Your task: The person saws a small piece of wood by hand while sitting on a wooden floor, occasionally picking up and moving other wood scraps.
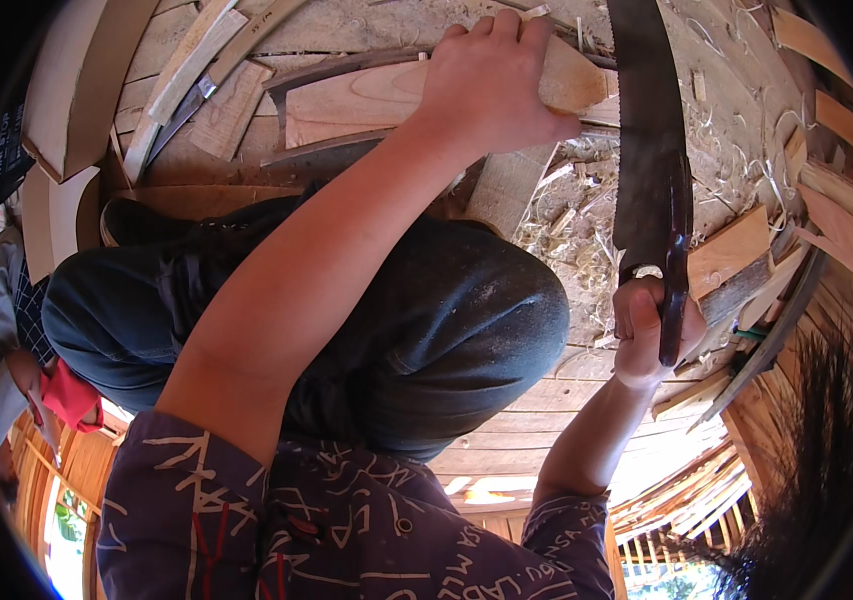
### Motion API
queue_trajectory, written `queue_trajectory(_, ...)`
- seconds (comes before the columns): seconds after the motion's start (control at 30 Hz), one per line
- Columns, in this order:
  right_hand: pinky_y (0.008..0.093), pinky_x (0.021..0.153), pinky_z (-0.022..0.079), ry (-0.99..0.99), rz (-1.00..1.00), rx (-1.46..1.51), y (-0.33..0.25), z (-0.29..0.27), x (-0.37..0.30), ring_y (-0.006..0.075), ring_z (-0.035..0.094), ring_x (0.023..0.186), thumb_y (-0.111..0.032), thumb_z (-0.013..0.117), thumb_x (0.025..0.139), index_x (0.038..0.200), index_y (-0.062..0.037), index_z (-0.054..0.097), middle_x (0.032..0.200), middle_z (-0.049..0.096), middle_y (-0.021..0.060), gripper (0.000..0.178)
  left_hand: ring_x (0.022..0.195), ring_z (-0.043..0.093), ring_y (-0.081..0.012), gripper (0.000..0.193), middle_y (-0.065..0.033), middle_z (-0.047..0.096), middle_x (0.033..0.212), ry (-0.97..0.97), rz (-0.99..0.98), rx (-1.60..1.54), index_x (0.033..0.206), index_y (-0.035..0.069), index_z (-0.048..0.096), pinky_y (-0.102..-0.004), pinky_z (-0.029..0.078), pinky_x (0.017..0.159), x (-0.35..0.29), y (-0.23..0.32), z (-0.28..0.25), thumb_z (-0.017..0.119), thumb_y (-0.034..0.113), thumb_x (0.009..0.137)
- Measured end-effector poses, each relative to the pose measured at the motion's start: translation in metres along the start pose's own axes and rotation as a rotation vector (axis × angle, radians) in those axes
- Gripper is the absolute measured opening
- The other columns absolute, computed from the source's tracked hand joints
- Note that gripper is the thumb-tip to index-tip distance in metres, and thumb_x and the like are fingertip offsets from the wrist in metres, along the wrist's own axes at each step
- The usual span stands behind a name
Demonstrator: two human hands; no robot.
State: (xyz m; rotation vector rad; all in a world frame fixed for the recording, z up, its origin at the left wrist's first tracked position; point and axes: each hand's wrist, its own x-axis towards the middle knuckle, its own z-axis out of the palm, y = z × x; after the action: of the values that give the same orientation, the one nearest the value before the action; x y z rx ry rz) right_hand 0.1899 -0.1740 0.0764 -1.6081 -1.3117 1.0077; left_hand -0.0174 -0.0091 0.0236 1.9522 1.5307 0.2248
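Note:
My right hand (650, 325) is closed around the dark handle of a handsaw (647, 130). The saw's long dark blade points away from me, its toothed edge toward the left. At the far middle lies a pale wooden plank (347, 105) with dark edges. My left hand (492, 85) presses down on the plank near its right end, fingers wrapped over its far side and thumb toward the saw. The blade crosses just beside that end; whether its teeth touch the wood cannot be told. Under the plank, a short board (512, 185) sticks out toward my knee.
Curly wood shavings (577, 225) litter the plank floor. Narrow strips (197, 70) lie at the far left, beside a tall tan box-like piece (87, 80). Offcuts (732, 250) are heaped at the right. Another person's hand (32, 385) shows at the left, near a red cloth (72, 395).

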Motion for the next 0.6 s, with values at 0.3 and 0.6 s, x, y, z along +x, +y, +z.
queue_trajectory(0.3, 0.0247, 0.046, 0.027, 0.003, 0.056, 0.033, 0.002, 0.003, 0.009, 0.0069, 0.042, 0.048, -0.015, 0.072, 0.080, 0.072, 0.0012, 0.063, 0.054, 0.051, 0.0002, 0.020, 0.111, 0.059, -0.0266, 0.089, -0.0141, 0.060, 0.111, 0.258, 0.080, 0.052, 0.127, 0.004, 0.054, -0.0408, 0.045, 0.093, 0.000, -0.017, 0.030, 0.079, 0.056, 0.059)
queue_trajectory(0.6, 0.0248, 0.045, 0.026, -0.001, 0.009, 0.022, 0.004, 0.004, 0.009, 0.0063, 0.042, 0.046, -0.016, 0.070, 0.081, 0.071, 0.0008, 0.062, 0.053, 0.051, 0.0001, 0.021, 0.110, 0.060, -0.0272, 0.087, -0.0143, 0.060, 0.112, 0.267, 0.089, 0.064, 0.125, 0.005, 0.055, -0.0415, 0.044, 0.094, -0.001, -0.017, 0.034, 0.079, 0.056, 0.059)
